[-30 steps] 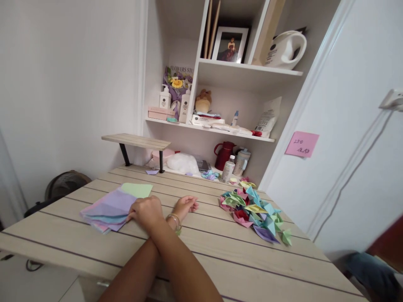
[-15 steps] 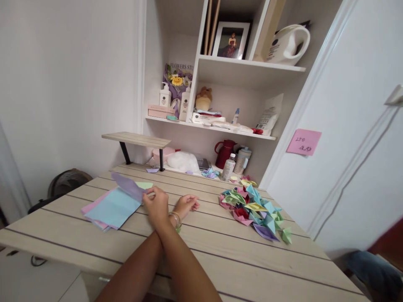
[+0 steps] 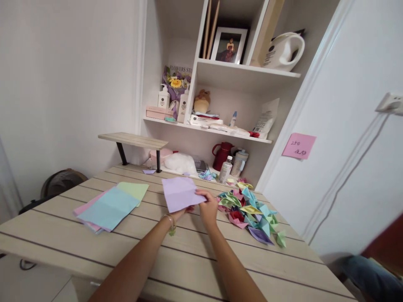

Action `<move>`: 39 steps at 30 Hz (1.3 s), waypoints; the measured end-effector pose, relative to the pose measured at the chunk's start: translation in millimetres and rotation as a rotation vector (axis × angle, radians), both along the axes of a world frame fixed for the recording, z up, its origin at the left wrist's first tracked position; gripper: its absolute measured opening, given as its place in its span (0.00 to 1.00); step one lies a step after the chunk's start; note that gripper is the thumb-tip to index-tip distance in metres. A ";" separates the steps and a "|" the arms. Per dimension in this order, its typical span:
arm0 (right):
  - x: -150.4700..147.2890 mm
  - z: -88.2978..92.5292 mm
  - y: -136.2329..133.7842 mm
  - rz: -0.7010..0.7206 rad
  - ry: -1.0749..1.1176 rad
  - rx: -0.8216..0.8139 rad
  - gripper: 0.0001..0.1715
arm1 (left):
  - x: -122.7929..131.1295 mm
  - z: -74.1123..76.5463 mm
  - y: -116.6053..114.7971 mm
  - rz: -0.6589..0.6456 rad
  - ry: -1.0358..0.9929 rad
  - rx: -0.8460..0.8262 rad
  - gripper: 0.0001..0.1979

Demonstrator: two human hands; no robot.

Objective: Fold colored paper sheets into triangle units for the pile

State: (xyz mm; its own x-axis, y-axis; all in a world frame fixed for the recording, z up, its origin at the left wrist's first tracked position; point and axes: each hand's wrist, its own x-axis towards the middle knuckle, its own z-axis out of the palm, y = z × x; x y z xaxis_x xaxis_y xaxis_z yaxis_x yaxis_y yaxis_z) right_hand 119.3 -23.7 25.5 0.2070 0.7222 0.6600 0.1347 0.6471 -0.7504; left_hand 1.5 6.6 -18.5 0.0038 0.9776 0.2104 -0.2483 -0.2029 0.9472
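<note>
A purple sheet of paper [image 3: 179, 193], with a faint crease, is held up over the middle of the table. My right hand [image 3: 208, 209] pinches its right edge between thumb and fingers. My left hand [image 3: 179, 215] lies beneath the sheet's lower edge, a bracelet at its wrist. The sheet covers most of the left fingers, so their grip is hidden. To the left rests a stack of coloured paper, with a blue sheet [image 3: 108, 208] on top and a green sheet [image 3: 136, 192] and pink edges showing. Right of my hands is a pile of folded paper boats [image 3: 252, 211].
A small raised wooden stand [image 3: 134, 140] is at the table's back left. Behind the table, a clear bottle [image 3: 225, 170], a red jug [image 3: 222, 155] and a tumbler [image 3: 239, 162] stand beneath the shelves. A pink note [image 3: 299, 145] sticks to the right wall.
My right hand has drawn the purple sheet off the stack and carried it rightward. My arms, crossed before, are now uncrossed, and the left hand has come under the sheet.
</note>
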 end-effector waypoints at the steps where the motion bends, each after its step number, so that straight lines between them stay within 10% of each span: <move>1: 14.4 -5.9 1.8 -0.035 -0.034 0.012 0.16 | -0.6 0.8 -1.4 -0.008 -0.015 0.002 0.14; 10: 59.3 -26.0 7.5 -0.235 -0.134 0.049 0.12 | -4.3 20.2 -17.3 -0.104 -0.082 0.130 0.54; 19: 46.6 -20.5 4.3 -0.038 -0.065 -0.123 0.16 | -12.8 22.4 -11.0 -0.031 0.052 0.030 0.16; 27: 39.1 -25.2 8.6 0.225 0.209 -0.304 0.19 | -9.0 21.9 -11.3 0.063 -0.129 -0.033 0.21; 34: 36.9 -26.9 9.5 0.273 0.333 -0.260 0.44 | -13.7 20.0 -5.0 0.270 -0.177 -0.051 0.36; 39: 34.7 -26.4 6.3 0.487 0.228 -0.365 0.30 | -17.7 16.8 -2.0 0.311 -0.200 -0.010 0.30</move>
State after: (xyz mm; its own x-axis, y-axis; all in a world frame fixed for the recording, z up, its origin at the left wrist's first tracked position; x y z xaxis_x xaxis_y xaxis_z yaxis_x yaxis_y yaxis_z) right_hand 154.0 -17.4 -0.9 -0.0947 0.9383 0.3327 -0.2979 0.2922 -0.9088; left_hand -16.2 4.6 -1.7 -0.3343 0.9276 0.1671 -0.3570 -0.2887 0.8884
